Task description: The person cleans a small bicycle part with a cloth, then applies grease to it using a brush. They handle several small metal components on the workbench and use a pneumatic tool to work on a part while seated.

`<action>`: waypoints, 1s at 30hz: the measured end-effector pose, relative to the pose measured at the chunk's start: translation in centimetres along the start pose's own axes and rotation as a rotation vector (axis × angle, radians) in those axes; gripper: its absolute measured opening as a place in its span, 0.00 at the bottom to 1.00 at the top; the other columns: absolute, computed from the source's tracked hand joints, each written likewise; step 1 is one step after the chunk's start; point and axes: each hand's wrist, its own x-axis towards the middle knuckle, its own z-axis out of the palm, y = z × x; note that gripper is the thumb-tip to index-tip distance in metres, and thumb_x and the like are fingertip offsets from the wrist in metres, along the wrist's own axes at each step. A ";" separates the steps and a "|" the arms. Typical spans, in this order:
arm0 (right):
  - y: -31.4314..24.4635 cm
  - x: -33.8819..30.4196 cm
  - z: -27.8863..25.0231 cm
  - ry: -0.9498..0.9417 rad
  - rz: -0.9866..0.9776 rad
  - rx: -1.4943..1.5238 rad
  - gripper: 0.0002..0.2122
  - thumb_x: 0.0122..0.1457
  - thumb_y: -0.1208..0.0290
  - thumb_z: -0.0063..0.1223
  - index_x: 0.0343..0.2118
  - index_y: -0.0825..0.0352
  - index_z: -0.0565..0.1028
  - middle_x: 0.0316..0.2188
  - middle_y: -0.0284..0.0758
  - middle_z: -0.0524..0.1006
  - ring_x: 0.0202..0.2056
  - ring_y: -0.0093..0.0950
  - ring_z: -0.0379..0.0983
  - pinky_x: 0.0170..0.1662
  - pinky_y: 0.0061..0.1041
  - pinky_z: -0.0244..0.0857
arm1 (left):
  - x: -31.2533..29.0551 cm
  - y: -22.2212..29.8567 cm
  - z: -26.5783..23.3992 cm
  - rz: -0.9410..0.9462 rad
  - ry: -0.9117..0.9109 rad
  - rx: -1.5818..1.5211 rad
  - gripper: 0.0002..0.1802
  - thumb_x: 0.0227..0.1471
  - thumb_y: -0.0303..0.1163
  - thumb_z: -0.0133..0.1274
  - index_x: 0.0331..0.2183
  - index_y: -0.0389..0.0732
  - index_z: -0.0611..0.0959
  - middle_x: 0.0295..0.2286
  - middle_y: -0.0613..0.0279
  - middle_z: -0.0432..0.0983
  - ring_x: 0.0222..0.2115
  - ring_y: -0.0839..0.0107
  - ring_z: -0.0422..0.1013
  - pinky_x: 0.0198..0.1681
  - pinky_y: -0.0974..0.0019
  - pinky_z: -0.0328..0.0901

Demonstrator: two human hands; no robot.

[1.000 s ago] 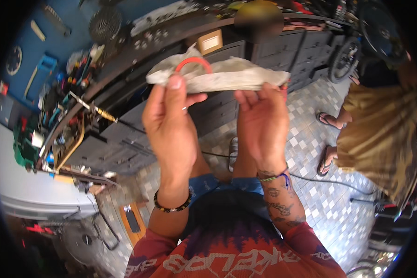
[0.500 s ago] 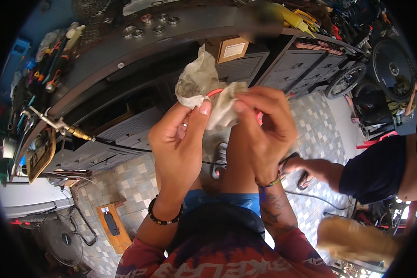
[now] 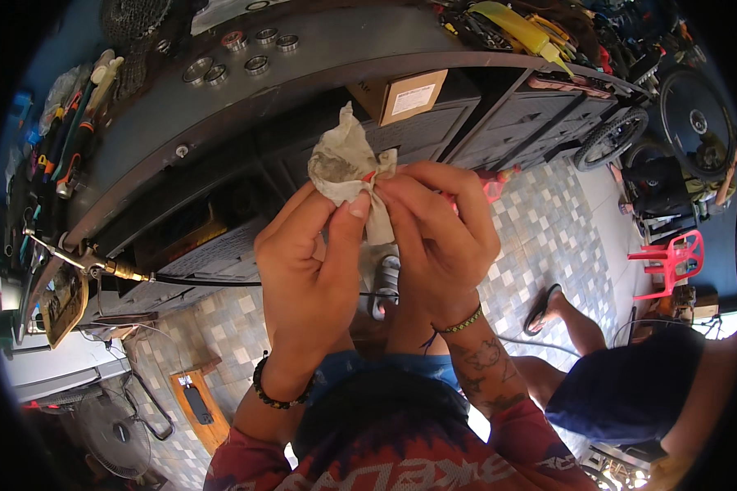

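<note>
In front of my body, my left hand (image 3: 309,254) and my right hand (image 3: 444,233) come together at a stained, off-white rag (image 3: 340,151). My left thumb and fingers pinch the lower left of the rag. The right fingertips press a fold of it from the other side, close to the left thumb. A small bit of a thin red ring (image 3: 368,176) shows between the folds; the rag and fingers hide the remainder of it. Beyond my hands, several metal bearings (image 3: 256,65) lie on the dark workbench (image 3: 319,61).
A cardboard box (image 3: 413,96) sits below the bench edge. Hand tools (image 3: 78,139) and an air blow gun (image 3: 98,263) with a hose are at left. Another person's leg (image 3: 630,393) is at right, near a red plastic chair (image 3: 671,262). A fan (image 3: 115,434) stands lower left.
My right hand has moved left and down toward my left hand, and the rag now covers more of the red ring. The other person's legs have shifted; the red chair shows more fully.
</note>
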 end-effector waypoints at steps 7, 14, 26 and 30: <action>1.7 1.0 -1.0 -0.053 -0.258 -0.015 0.15 0.49 0.83 0.73 0.41 0.66 0.87 0.40 0.34 0.82 0.39 0.33 0.80 0.40 0.30 0.74 | -0.1 -0.2 -0.6 -0.089 -0.048 -0.030 0.09 0.70 0.24 0.58 0.46 0.29 0.87 0.36 0.61 0.84 0.36 0.80 0.74 0.40 0.72 0.69; 0.3 -0.3 -0.3 0.069 -0.076 -0.090 0.13 0.53 0.83 0.72 0.42 0.65 0.87 0.38 0.33 0.81 0.38 0.32 0.79 0.39 0.31 0.74 | -1.6 0.2 1.2 -0.045 0.074 -0.074 0.12 0.71 0.25 0.57 0.50 0.29 0.87 0.43 0.57 0.86 0.43 0.79 0.77 0.46 0.72 0.71; 1.1 1.0 -5.5 -0.323 0.224 0.219 0.07 0.65 0.72 0.64 0.43 0.66 0.85 0.39 0.40 0.83 0.42 0.47 0.83 0.44 0.38 0.78 | -1.6 2.1 -0.4 0.021 -0.119 0.196 0.12 0.67 0.22 0.55 0.48 0.30 0.88 0.40 0.56 0.86 0.41 0.74 0.77 0.45 0.68 0.71; 1.2 1.7 -5.5 -0.399 -0.031 0.018 0.05 0.59 0.70 0.66 0.37 0.63 0.84 0.30 0.34 0.80 0.35 0.39 0.79 0.39 0.39 0.75 | -0.2 2.7 -0.5 0.018 -0.230 0.243 0.13 0.64 0.24 0.52 0.43 0.27 0.86 0.34 0.44 0.85 0.35 0.53 0.83 0.41 0.57 0.74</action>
